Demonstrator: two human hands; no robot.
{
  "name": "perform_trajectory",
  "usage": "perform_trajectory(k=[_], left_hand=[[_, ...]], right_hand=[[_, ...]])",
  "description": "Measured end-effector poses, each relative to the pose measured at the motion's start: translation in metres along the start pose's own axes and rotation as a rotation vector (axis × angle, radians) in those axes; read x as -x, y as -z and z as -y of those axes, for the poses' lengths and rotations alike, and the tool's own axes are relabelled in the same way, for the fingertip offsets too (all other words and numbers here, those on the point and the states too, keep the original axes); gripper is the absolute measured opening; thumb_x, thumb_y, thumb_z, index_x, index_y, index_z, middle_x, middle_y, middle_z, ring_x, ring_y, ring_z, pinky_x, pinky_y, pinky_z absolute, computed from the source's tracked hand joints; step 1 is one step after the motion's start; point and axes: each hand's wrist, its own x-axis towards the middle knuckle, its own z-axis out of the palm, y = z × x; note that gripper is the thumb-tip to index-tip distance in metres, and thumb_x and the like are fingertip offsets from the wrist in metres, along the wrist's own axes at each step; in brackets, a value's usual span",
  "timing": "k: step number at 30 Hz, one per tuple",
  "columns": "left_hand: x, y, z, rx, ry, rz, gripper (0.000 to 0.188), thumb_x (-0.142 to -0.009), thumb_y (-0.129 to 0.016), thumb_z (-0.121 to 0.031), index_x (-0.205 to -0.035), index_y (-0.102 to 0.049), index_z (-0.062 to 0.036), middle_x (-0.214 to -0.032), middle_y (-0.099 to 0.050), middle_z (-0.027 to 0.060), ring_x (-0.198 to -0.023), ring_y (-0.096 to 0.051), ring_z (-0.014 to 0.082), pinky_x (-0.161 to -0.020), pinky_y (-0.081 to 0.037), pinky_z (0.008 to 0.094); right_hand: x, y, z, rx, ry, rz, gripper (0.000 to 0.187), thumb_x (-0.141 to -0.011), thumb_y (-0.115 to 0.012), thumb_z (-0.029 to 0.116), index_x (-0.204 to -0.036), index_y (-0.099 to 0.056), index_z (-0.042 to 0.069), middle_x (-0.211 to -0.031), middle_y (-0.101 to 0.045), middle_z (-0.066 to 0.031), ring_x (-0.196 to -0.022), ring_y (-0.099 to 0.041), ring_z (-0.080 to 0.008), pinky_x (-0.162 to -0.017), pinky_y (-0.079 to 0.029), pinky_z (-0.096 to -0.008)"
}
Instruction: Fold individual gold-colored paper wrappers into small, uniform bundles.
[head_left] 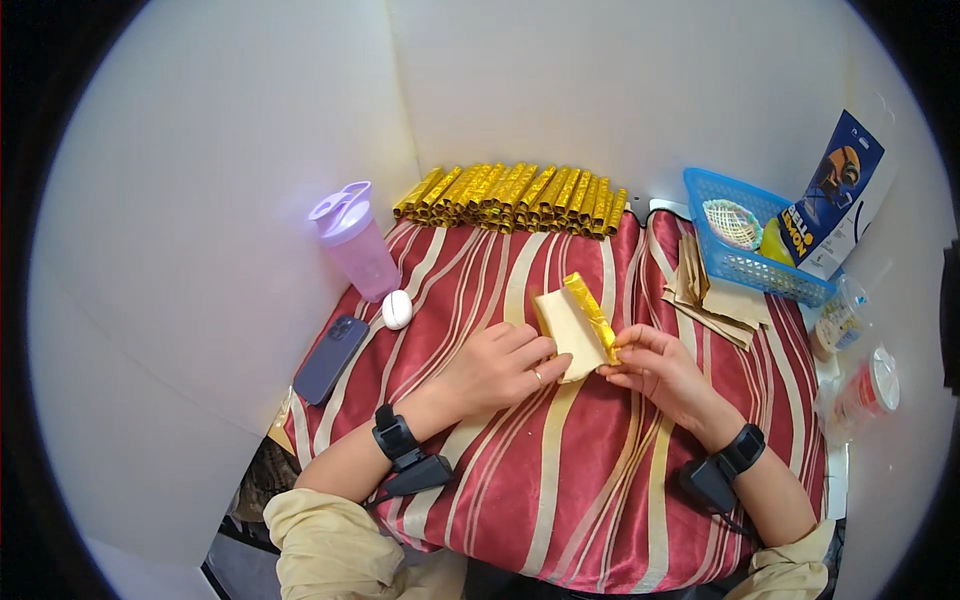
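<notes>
Between my hands, above the cloth, lies a pale cream sheet of paper (574, 325) with a shiny gold outer side. Along its right edge runs a gold strip (592, 312), folded or rolled; which of the two I cannot tell. My left hand (500, 365) is closed at the sheet's near left side, with the thumb at the near corner and a ring on one finger. My right hand (665, 372) pinches the near end of the gold strip between thumb and fingers. At the back, several gold foil tubes (515, 198) lie stacked in a long row.
A striped red cloth (500, 480) covers the table. On the left are a purple shaker bottle (362, 255), a white rounded object (397, 310) and a dark phone (331, 360). To the right, brown papers (700, 300), a blue basket (750, 268) and plastic cups (868, 385) stand near the wall.
</notes>
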Motion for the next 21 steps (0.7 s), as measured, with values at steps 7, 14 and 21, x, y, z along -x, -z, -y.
perform_trajectory(k=[7, 14, 21], left_hand=[[0.005, -0.005, 0.008, 0.107, -0.050, -0.061, 0.030, -0.072, -0.063, -0.014, -0.101, -0.071, -0.0144, -0.088, -0.062, 0.0007, -0.085, -0.062, 0.0171, -0.072, -0.052, 0.0298], [0.006, -0.007, 0.008, 0.383, -0.043, 0.194, 0.027, -0.072, -0.068, -0.011, -0.099, -0.069, -0.0116, -0.084, -0.061, 0.0032, -0.085, -0.062, 0.0208, -0.072, -0.052, 0.0318], [0.007, -0.015, 0.006, 0.590, 0.422, 0.259, 0.029, -0.083, -0.068, -0.017, -0.108, -0.057, -0.0076, -0.096, -0.059, 0.0072, -0.092, -0.061, 0.0271, -0.075, -0.050, 0.0372]], right_hand=[[0.000, 0.001, -0.004, 0.336, 0.020, 0.015, 0.022, -0.089, -0.063, 0.004, -0.109, -0.056, 0.003, -0.093, -0.064, -0.0031, -0.081, -0.063, -0.0104, -0.074, -0.052, -0.0245], [-0.001, 0.007, -0.010, 0.756, 0.097, 0.053, 0.020, -0.086, -0.066, 0.008, -0.103, -0.060, 0.000, -0.095, -0.064, -0.0046, -0.076, -0.062, -0.0136, -0.070, -0.051, -0.0273], [-0.009, 0.004, -0.001, 1.527, 0.626, 0.184, 0.035, -0.078, -0.075, 0.019, -0.106, -0.061, 0.003, -0.117, -0.057, -0.0129, -0.115, -0.051, -0.0302, -0.096, -0.044, -0.0400]])
